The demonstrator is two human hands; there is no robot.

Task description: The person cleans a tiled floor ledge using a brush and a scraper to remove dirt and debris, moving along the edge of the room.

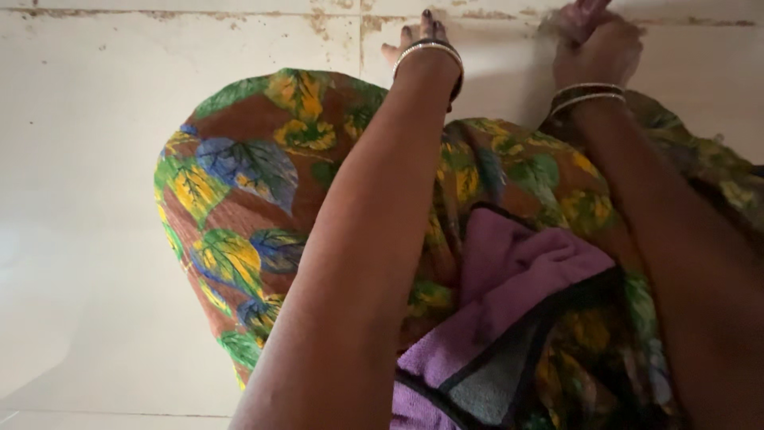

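Head view. Person crouched over a pale tiled floor (95, 159); knees covered by a leaf-print garment (247, 183) in green, yellow, blue and brown.

Left hand (418, 40): laid on the floor at the top edge of the frame, just short of the stained grout line (199, 13). Fingers (427, 24) extended and slightly spread, tips pointing away from the camera; nothing held in them. Bangle (428, 52) on the wrist.

Right hand (601, 44): curled closed, fingers pressed together around a small pale wad (563, 20), apparently a scrubbing cloth or pad; material cannot be told. The wad sticks out past the fingertips on the far left side of the fist and touches the floor at the grout line. Two bangles (589, 95) on this wrist.

The hands are near each other, apart, with bare tile between.

A purple cloth with dark edging (509, 310) lies draped over the lap, between the forearms, well apart from both hands.
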